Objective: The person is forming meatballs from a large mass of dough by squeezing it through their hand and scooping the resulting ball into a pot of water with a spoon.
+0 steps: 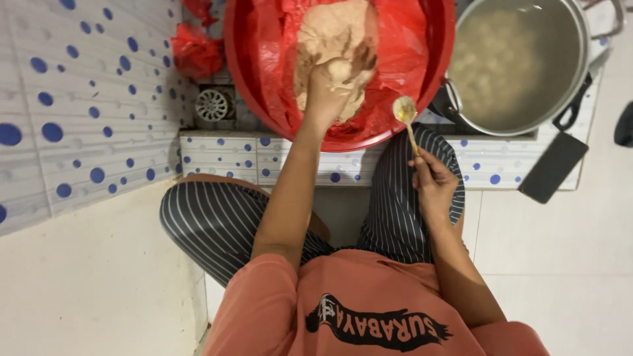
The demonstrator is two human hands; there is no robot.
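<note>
Dough work is the step in hand, as I judge it: my left hand [333, 79] is pressed down into the pale brown, soft mass of paste [333, 39] that lies on a red plastic sheet [402, 53] inside the big round red plastic basin [438, 79]. Left grip is closed on a small lump of the paste, fingers buried in it, so I cannot see the tips well. My right hand [432, 184] is clamped on the thin handle of a small metal spoon [405, 112], bowl up, held just in front of the basin rim, approx. between basin and the large steel pot [580, 72]. The pot stands to the right of the basin, touching or nearly so, w/ cloudy liquid and round pale balls in it, blurred. Basin and pot stand on a low ledge of white tiles with blue dots [224, 155]; a round metal floor drain [212, 104] is left of the basin. A black flat spatula-like tool [554, 165] lies by the pot.

Next move, in my opinion, calls for squeezing out one portion w/ the left hand and bringing the spoon close to scoop it clean, w/o dragging the plastic sheet.
</note>
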